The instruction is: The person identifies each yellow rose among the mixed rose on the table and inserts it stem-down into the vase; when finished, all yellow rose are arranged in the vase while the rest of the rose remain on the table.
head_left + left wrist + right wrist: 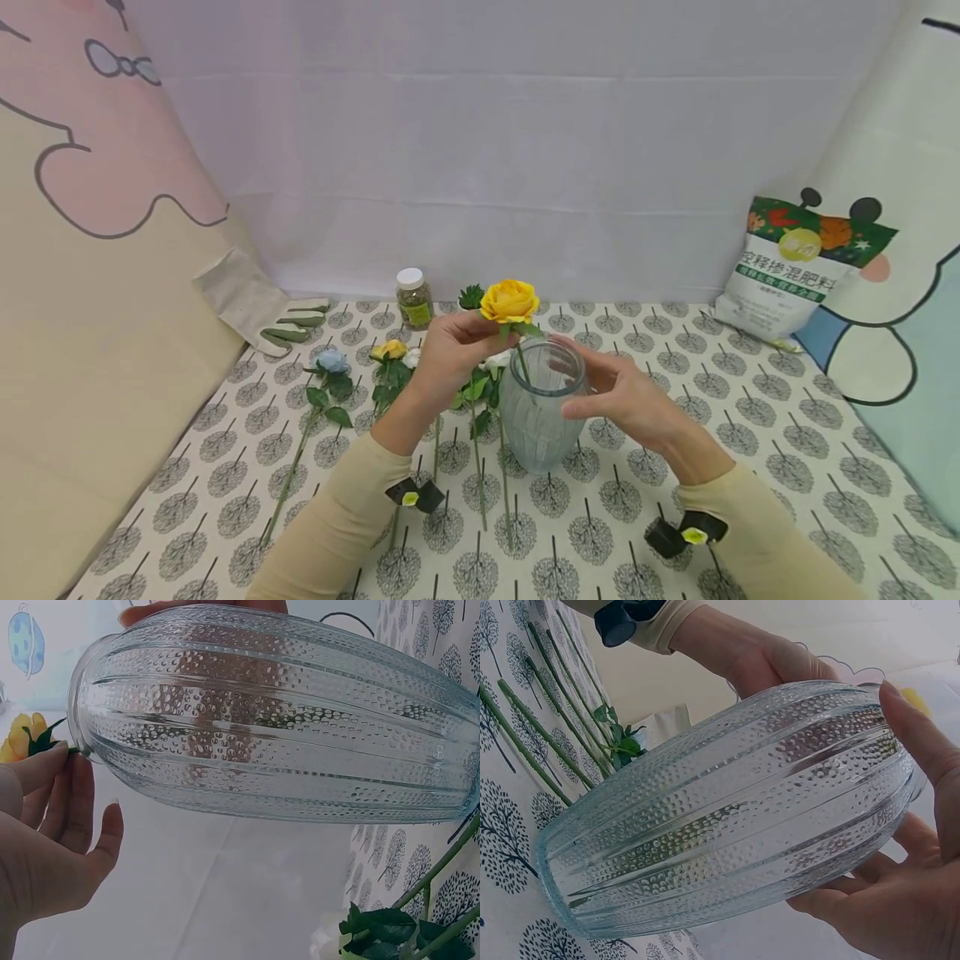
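Note:
A yellow rose (510, 301) stands over the mouth of a clear ribbed glass vase (542, 425), its stem reaching down inside. The left hand (452, 354) pinches that stem just under the bloom; in the left wrist view the thumb and fingers of the left hand (56, 832) meet at the vase rim beside the yellow petals. On the vase's right side, the right hand (630, 396) grips the glass near the top. The right wrist view has the thumb and fingers of the right hand (900, 877) spread around the vase (727, 817).
Left of the vase lie a blue rose (332, 361), another yellow rose (390, 350) and a white flower (498, 360). Behind are a lidded jar (415, 300) and a small green plant (471, 296). A glove (247, 302) lies back left, a printed bag (787, 275) back right.

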`<control>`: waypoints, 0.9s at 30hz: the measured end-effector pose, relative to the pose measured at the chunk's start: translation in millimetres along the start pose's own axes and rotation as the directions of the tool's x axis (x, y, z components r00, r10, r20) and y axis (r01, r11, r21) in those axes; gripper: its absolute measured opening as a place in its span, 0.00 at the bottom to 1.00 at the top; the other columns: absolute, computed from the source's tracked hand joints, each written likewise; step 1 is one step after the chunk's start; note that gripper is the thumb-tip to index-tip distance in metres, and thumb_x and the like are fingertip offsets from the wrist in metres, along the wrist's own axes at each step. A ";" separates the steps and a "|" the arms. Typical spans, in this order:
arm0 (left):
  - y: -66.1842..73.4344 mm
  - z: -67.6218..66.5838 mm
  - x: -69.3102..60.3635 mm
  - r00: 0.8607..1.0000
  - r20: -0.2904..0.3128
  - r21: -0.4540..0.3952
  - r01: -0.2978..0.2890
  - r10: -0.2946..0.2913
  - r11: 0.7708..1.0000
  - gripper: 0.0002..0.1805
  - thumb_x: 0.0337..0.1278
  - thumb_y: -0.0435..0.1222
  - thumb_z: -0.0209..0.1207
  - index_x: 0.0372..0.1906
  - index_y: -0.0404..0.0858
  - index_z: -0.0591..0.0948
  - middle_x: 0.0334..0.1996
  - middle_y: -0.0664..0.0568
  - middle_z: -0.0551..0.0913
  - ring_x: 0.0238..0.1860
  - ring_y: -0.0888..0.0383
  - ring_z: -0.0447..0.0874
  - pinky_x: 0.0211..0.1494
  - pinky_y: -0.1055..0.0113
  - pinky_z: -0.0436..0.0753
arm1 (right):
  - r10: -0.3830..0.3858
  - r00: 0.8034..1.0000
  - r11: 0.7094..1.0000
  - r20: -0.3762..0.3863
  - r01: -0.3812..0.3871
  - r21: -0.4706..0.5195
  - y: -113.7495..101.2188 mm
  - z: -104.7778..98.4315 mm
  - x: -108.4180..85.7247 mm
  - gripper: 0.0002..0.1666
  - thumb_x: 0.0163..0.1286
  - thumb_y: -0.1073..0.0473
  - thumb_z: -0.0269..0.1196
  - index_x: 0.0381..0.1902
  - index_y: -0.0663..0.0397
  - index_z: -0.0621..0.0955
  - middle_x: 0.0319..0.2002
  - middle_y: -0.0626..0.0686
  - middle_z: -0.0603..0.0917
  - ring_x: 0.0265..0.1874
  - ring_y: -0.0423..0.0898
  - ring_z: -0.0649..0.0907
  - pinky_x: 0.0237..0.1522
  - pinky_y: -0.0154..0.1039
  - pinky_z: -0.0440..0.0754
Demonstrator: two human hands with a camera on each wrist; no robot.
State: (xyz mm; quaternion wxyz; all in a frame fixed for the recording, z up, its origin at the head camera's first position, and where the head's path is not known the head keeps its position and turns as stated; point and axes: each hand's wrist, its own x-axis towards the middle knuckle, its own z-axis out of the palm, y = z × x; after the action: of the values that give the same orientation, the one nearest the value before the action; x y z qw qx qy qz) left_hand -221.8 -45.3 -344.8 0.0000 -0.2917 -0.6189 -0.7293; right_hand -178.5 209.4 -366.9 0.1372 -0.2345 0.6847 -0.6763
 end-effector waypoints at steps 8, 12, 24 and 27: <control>2.4 -10.0 -0.2 0.999 -0.017 0.049 0.039 -0.038 0.998 0.13 0.61 0.23 0.62 0.49 0.22 0.82 0.48 0.44 0.86 0.51 0.53 0.84 0.56 0.58 0.84 | -0.005 1.000 1.000 0.004 0.005 0.008 0.8 0.7 1.0 0.53 0.58 0.69 0.71 0.78 0.49 0.60 0.73 0.59 0.67 0.71 0.60 0.66 0.71 0.61 0.60; 3.7 -19.5 2.4 0.997 -0.056 0.065 0.053 -0.049 0.997 0.10 0.60 0.26 0.65 0.46 0.30 0.86 0.40 0.51 0.88 0.48 0.52 0.84 0.55 0.54 0.84 | -0.003 1.000 1.000 0.003 0.003 0.008 1.2 1.0 0.7 0.53 0.58 0.69 0.71 0.78 0.48 0.60 0.73 0.59 0.67 0.71 0.59 0.66 0.70 0.61 0.60; 17.8 -66.6 6.8 0.982 -0.189 0.670 0.136 -0.010 0.730 0.13 0.64 0.35 0.66 0.51 0.37 0.87 0.45 0.48 0.88 0.47 0.52 0.86 0.50 0.56 0.85 | 0.003 1.000 1.000 0.003 -0.003 0.020 -0.4 0.1 -0.1 0.54 0.57 0.69 0.72 0.78 0.49 0.60 0.72 0.60 0.67 0.71 0.59 0.66 0.71 0.61 0.59; 23.6 -81.9 4.9 0.976 -0.201 0.782 0.213 -0.087 0.586 0.13 0.66 0.33 0.64 0.53 0.35 0.85 0.47 0.43 0.87 0.48 0.47 0.86 0.50 0.52 0.85 | 0.001 1.000 1.000 0.006 -0.002 0.024 0.3 -0.2 0.6 0.54 0.58 0.69 0.71 0.78 0.50 0.60 0.73 0.60 0.67 0.72 0.59 0.66 0.71 0.60 0.59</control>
State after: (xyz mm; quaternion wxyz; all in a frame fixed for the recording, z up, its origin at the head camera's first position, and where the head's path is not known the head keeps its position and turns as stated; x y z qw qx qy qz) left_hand -252.2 -122.9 -326.7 0.1125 -0.1553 -0.9001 -0.3912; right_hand -179.1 209.3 -367.2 0.1425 -0.2344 0.6763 -0.6837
